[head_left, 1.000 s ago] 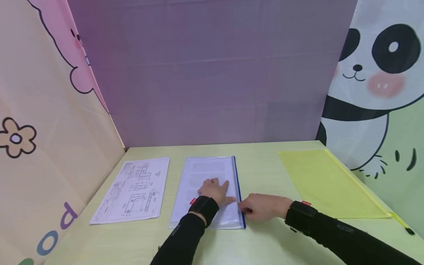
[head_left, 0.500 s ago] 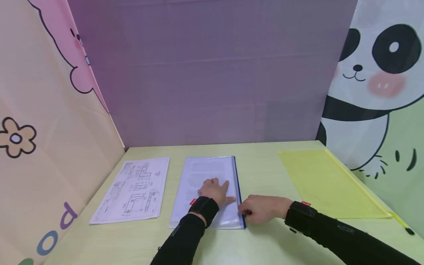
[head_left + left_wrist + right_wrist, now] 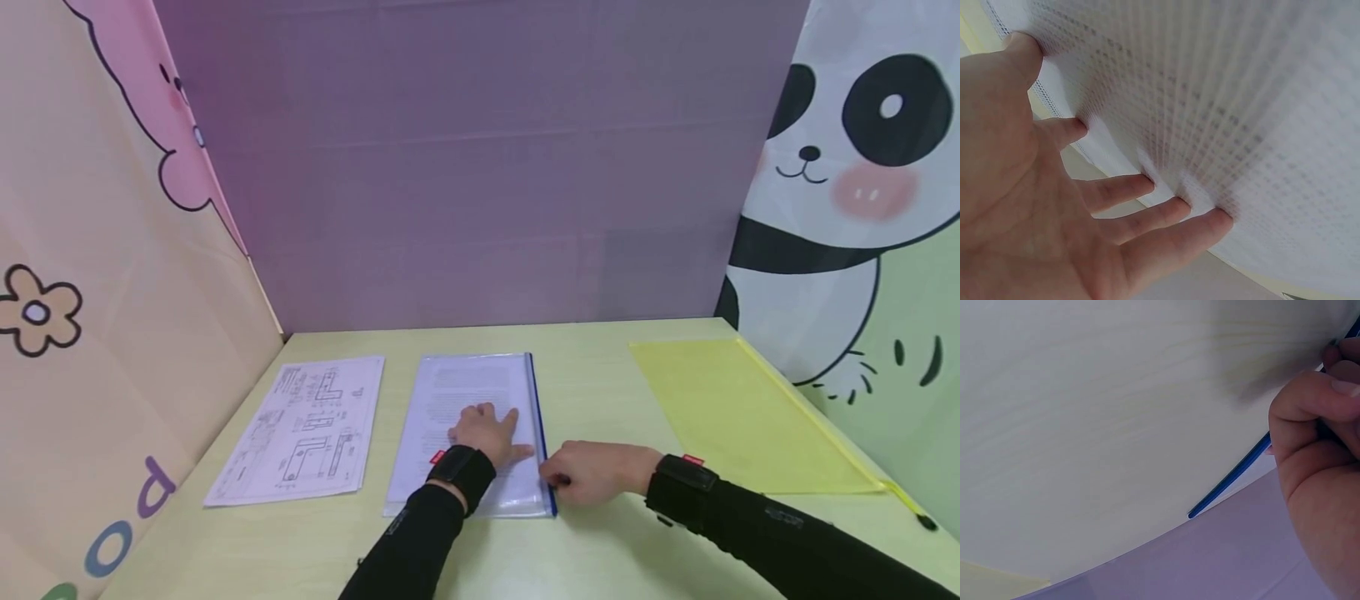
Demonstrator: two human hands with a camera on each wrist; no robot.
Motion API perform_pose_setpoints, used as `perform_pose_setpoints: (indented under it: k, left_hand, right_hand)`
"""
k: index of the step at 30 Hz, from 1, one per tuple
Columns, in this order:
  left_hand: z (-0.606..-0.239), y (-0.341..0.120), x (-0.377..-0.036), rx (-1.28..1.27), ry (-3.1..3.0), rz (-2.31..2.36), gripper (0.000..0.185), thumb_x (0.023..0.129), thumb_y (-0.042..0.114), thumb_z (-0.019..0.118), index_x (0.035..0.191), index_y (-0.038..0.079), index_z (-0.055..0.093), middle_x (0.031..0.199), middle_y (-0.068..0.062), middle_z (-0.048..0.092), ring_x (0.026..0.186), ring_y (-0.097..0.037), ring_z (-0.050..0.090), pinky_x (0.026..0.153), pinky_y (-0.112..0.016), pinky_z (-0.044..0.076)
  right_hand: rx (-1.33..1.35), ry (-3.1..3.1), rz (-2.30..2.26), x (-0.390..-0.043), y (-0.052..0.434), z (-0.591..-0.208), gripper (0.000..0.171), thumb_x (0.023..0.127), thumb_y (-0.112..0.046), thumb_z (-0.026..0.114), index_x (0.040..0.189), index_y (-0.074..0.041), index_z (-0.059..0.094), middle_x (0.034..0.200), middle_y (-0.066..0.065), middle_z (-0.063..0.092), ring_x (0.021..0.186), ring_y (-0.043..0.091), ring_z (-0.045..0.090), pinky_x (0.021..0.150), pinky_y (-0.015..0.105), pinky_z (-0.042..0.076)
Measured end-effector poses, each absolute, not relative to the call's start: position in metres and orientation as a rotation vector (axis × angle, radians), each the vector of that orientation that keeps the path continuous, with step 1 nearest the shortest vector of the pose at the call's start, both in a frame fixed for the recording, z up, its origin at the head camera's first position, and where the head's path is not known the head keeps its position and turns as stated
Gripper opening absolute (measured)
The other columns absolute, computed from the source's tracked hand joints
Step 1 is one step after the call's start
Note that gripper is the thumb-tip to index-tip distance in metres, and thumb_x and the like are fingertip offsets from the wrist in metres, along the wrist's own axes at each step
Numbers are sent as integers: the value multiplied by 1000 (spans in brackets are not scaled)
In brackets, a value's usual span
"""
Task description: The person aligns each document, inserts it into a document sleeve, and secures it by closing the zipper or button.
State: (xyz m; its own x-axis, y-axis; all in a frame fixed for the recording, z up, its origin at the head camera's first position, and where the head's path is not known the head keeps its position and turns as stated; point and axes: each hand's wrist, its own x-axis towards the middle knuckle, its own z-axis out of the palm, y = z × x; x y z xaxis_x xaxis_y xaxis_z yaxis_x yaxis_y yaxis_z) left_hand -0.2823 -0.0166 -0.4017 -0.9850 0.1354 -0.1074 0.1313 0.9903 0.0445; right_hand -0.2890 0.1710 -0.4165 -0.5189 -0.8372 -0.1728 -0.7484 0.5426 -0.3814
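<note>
A clear mesh document pouch (image 3: pixel 431 433) lies in the middle of the table in the head view, with printed sheets showing inside and a blue zip edge (image 3: pixel 536 392) along its right side. My left hand (image 3: pixel 487 437) presses on it, fingers spread. In the left wrist view, the fingertips (image 3: pixel 1219 219) push into the gridded plastic. At the zip's near end, my right hand (image 3: pixel 592 471) has curled fingers pinching the blue edge; what lies exactly between the fingertips is hidden. The right wrist view shows the blue strip (image 3: pixel 1229 481) running out past that hand (image 3: pixel 1316 437).
Left of the pouch lies a sheet of technical drawings (image 3: pixel 300 433). A yellow mesh zip pouch (image 3: pixel 757 417) lies at the right, its pull tab (image 3: pixel 927 523) hanging toward the front. Behind the table (image 3: pixel 585 358) stands a purple backdrop (image 3: pixel 480 167); printed panels flank both sides.
Barely anything differs: my right hand's fingers have curled slightly at the zip edge since the first frame. The left hand and the pouch stay in place.
</note>
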Motion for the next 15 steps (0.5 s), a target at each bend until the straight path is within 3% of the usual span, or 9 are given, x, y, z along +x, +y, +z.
perform_pose_setpoints:
  k: [15]
  left_hand:
    - [-406, -17, -284, 185, 3018, 56, 74, 93, 67, 58, 155, 29, 44, 149, -18, 45, 133, -41, 45, 96, -60, 50]
  right_hand:
    - [-1404, 2467, -345, -288, 173, -417, 20, 90, -4, 64, 78, -18, 56, 67, -16, 45, 59, -2, 42, 56, 16, 37]
